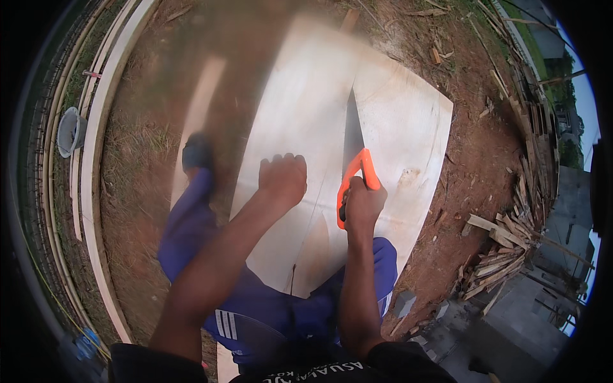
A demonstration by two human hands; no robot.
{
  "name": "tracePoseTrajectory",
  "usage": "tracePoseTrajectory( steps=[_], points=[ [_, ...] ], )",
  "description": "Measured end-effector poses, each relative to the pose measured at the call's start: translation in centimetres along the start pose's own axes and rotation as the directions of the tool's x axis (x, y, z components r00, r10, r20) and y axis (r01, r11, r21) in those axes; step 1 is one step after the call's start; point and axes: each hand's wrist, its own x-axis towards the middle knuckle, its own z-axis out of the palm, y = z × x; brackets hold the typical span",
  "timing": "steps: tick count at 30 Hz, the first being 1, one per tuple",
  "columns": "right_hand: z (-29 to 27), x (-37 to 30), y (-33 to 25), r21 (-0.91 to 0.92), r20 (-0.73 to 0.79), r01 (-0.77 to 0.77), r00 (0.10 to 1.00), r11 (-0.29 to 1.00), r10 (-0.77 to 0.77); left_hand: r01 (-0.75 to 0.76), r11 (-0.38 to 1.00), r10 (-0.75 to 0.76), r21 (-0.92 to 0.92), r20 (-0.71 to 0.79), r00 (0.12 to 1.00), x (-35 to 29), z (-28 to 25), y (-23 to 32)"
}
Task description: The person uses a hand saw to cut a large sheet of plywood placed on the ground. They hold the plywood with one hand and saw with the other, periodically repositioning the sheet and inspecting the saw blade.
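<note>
At the left of the frame, a pale bucket (71,132) sits beside a long timber beam (96,166) that bends along the rim. Next, a dark shoe (197,153) is on a narrow plank (203,102), upper left of centre. A broad pale board (408,121) fills the middle, with a dark thin line down it. The left hand (284,180) is folded into a fist over the board near centre; its palm is hidden. Just right of centre, the right hand (365,203) grips the orange handle of a handsaw (353,137), its blade pointing up the frame. A scrap-wood pile (501,255) lies at the right.
</note>
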Motion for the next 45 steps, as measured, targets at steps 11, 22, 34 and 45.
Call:
tracePoseTrajectory(
  steps=[11,22,34,45],
  points=[
    [4.9,-1.3,1.3,-0.244,0.076,0.278,0.961,0.929,-0.267,-0.090,0.984,0.022,0.154,0.398,0.917,-2.8,10.9,-2.0],
    [-0.2,0.7,3.6,0.076,-0.053,0.023,0.998,0.997,-0.019,0.052,0.989,-0.091,0.141,0.287,0.954,-1.5,15.4,2.0],
    [1.3,4.0,3.4,0.042,-0.043,0.021,0.999,0.999,-0.019,0.112,0.983,-0.148,0.148,0.255,0.956,-0.3,16.7,2.9],
    [3.3,17.5,-0.5,0.065,-0.013,0.043,0.999,0.997,-0.043,0.079,0.984,-0.105,0.158,0.163,0.981,-0.5,16.6,4.0]
  ],
)
